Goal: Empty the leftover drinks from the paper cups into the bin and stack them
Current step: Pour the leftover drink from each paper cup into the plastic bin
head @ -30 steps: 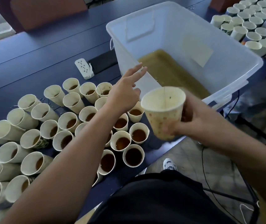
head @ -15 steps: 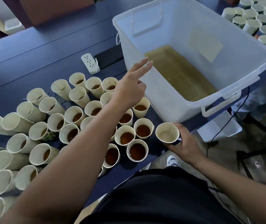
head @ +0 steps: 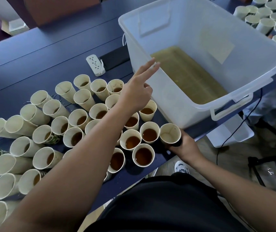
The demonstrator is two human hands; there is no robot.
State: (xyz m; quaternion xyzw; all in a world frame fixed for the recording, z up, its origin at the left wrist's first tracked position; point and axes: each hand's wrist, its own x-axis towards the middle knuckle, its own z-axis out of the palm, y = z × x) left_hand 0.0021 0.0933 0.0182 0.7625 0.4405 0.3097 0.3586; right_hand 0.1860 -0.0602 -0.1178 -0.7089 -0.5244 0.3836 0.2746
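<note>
Our right grip (head: 183, 145) holds an emptied cup (head: 170, 133) at the counter (head: 33, 52) edge; our left grip (head: 136, 91) hovers slack-fingered, brown-filled bin (head: 234, 91) just beyond.

Dark blue desk (head: 33, 52) runs across the frame. White power strip (head: 95, 65) lies flat on it, with a black flat pad (head: 115, 57) just beside it. Brown chair back (head: 58, 9) behind the far desk edge. Past the near edge, a white plastic lid (head: 231, 133) and a black cable (head: 244, 119). White sneaker (head: 181, 167) on the floor (head: 226, 163).
</note>
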